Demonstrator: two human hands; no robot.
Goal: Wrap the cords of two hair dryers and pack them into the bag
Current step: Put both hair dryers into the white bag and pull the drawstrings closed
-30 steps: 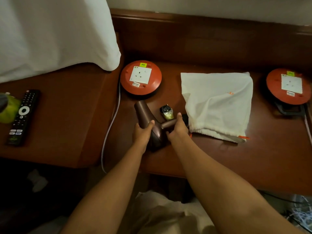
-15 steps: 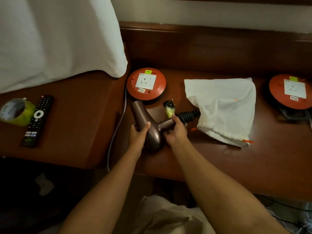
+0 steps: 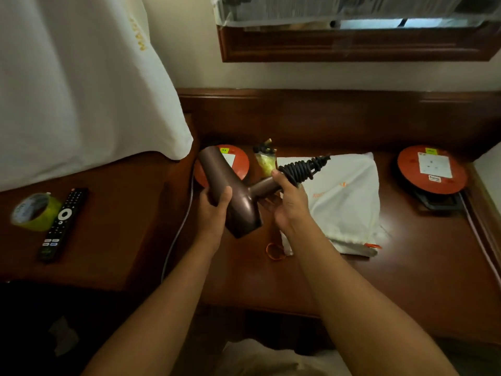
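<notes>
A brown hair dryer [image 3: 238,202] is lifted above the wooden desk [image 3: 406,267]. My left hand [image 3: 214,210] grips its barrel from the left. My right hand [image 3: 287,204] grips its handle, where the black cord [image 3: 303,168] is wound in tight coils. The plug [image 3: 264,156], in a yellowish wrap, sticks up behind the handle. A white drawstring bag [image 3: 349,196] lies flat on the desk just right of my right hand, its mouth toward me. A second hair dryer is not visible.
Two round orange socket reels sit on the desk, one behind the dryer [image 3: 238,164] and one at the far right [image 3: 431,169]. An orange rubber band [image 3: 275,252] lies near the bag. A remote [image 3: 63,223] and tape roll [image 3: 34,211] rest on the left surface under a white pillow [image 3: 81,90].
Both hands have lifted the dryer off the desk and tilted it, barrel up to the left. The view has tipped upward, showing more of the wall.
</notes>
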